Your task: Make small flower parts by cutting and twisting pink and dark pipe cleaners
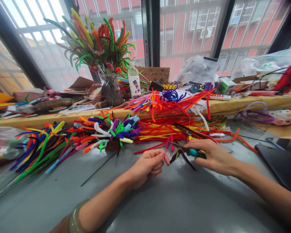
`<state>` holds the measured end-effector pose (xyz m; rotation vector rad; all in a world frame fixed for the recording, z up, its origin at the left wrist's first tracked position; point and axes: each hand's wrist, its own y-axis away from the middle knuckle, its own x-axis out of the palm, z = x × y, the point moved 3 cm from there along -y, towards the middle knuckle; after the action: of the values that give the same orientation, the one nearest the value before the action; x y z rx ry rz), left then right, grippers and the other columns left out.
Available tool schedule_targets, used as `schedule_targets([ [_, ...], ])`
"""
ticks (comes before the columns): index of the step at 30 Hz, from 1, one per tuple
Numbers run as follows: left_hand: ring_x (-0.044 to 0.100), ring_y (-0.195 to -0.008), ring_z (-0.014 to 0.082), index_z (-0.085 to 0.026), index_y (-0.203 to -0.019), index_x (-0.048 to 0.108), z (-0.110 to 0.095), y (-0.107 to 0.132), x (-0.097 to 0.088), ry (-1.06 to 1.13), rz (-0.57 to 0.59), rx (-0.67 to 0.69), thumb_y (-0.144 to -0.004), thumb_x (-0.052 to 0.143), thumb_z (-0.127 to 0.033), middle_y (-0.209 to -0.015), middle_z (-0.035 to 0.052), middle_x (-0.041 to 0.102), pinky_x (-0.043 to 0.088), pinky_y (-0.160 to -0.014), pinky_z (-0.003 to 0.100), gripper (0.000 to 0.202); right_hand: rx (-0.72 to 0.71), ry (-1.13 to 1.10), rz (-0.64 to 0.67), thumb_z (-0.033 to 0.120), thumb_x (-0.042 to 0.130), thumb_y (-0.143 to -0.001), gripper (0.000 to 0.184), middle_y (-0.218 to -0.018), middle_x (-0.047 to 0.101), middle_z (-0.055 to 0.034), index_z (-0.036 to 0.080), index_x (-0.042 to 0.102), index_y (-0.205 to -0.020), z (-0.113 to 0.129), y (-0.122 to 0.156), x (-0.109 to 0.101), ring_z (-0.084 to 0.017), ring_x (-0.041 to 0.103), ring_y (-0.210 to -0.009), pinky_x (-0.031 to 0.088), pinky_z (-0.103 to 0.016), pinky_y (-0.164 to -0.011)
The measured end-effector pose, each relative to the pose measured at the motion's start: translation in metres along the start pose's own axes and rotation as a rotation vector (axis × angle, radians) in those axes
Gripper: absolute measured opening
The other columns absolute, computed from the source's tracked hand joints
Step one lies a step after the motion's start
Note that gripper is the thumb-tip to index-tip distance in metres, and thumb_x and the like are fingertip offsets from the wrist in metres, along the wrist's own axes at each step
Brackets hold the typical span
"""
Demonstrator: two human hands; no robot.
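My right hand (212,155) is closed around pliers (192,152) with teal and black handles, their dark jaws pointing left. To the left of the pliers, my left hand (151,163) is curled, with thumb and index finger pinched together. Whatever it may hold is too small or hidden to make out. Dark pipe cleaner pieces (188,161) lie on the grey table (160,207) between and behind the hands. A pink pipe cleaner piece (169,142) shows just behind the pliers' jaws. Scissors (184,129) rest on the red and orange pipe cleaners (155,127) farther back.
Bundles of multicoloured pipe cleaners (116,129) spread across the back and left. A black phone (278,168) lies at right. On the raised ledge (223,105) stand a bottle (134,82) and a vase (111,89) of pipe cleaner flowers. A thin dark rod (97,171) lies left.
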<state>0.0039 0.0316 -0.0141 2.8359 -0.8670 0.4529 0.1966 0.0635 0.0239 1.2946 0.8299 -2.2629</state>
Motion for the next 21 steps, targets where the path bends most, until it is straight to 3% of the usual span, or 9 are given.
schedule_targets([
  [4, 0.01, -0.038, 0.0028, -0.014, -0.072, 0.05, -0.003, 0.005, 0.005, 0.078, 0.095, -0.085, -0.08, 0.05, -0.036, -0.043, -0.0101, 0.018, 0.007, -0.037, 0.018, 0.024, 0.082, -0.144, 0.192, 0.013, 0.042, -0.06, 0.019, -0.07, 0.059, 0.0003, 0.016, 0.057, -0.073, 0.004, 0.001, -0.001, -0.015, 0.054, -0.067, 0.041, -0.023, -0.06],
  [7, 0.01, -0.038, 0.0028, -0.014, -0.072, 0.051, -0.003, 0.006, 0.004, 0.072, 0.107, -0.104, -0.08, 0.051, -0.036, -0.044, -0.0101, 0.018, 0.007, -0.036, 0.017, 0.023, 0.091, -0.182, 0.254, 0.012, 0.04, -0.061, 0.017, -0.068, 0.057, 0.0008, 0.017, 0.055, -0.068, 0.006, 0.002, 0.001, -0.014, 0.053, -0.064, 0.039, -0.022, -0.055],
  [10, 0.013, -0.034, 0.002, -0.013, -0.074, 0.052, -0.003, 0.003, 0.0, 0.022, 0.039, -0.061, -0.08, 0.05, -0.035, -0.041, -0.0104, 0.021, 0.01, -0.034, 0.016, 0.023, 0.07, -0.008, 0.118, 0.015, 0.044, -0.064, 0.028, -0.084, 0.063, -0.0016, 0.018, 0.061, -0.085, 0.004, 0.0, 0.002, -0.017, 0.057, -0.077, 0.042, -0.025, -0.067],
  [13, 0.037, -0.034, 0.0046, -0.014, -0.079, 0.053, 0.001, 0.001, -0.002, -0.048, 0.006, -0.081, -0.082, 0.045, -0.035, -0.043, -0.0054, 0.042, 0.026, -0.036, 0.015, 0.023, 0.059, 0.239, -0.011, 0.02, 0.047, -0.066, 0.038, -0.104, 0.061, -0.0042, 0.021, 0.06, -0.102, -0.003, -0.002, 0.002, -0.021, 0.056, -0.091, 0.041, -0.031, -0.078],
  [15, 0.053, -0.05, 0.009, -0.014, -0.08, 0.054, 0.002, 0.001, -0.004, -0.077, -0.025, -0.108, -0.081, 0.046, -0.036, -0.059, 0.0019, 0.058, 0.038, -0.044, 0.017, 0.023, 0.088, 0.351, -0.028, 0.024, 0.048, -0.068, 0.038, -0.107, 0.06, -0.0045, 0.023, 0.059, -0.105, -0.013, -0.002, -0.002, -0.022, 0.058, -0.09, 0.043, -0.032, -0.075],
  [17, 0.055, -0.06, 0.0089, -0.012, -0.079, 0.058, 0.002, 0.0, -0.007, -0.097, -0.09, -0.112, -0.078, 0.051, -0.034, -0.074, 0.0052, 0.061, 0.043, -0.052, 0.018, 0.022, 0.158, 0.428, -0.057, 0.027, 0.047, -0.07, 0.036, -0.101, 0.063, -0.0047, 0.024, 0.06, -0.104, -0.026, 0.001, -0.011, -0.023, 0.06, -0.084, 0.044, -0.031, -0.067],
  [21, 0.052, -0.055, 0.005, -0.012, -0.092, 0.061, 0.001, -0.002, -0.014, -0.047, -0.207, -0.09, -0.073, 0.06, -0.024, -0.068, 0.0009, 0.058, 0.043, -0.056, 0.018, 0.023, 0.459, 0.605, -0.132, 0.036, 0.048, -0.074, 0.034, -0.084, 0.066, -0.0135, 0.023, 0.063, -0.1, -0.058, 0.014, -0.038, -0.029, 0.061, -0.07, 0.036, -0.03, -0.046],
])
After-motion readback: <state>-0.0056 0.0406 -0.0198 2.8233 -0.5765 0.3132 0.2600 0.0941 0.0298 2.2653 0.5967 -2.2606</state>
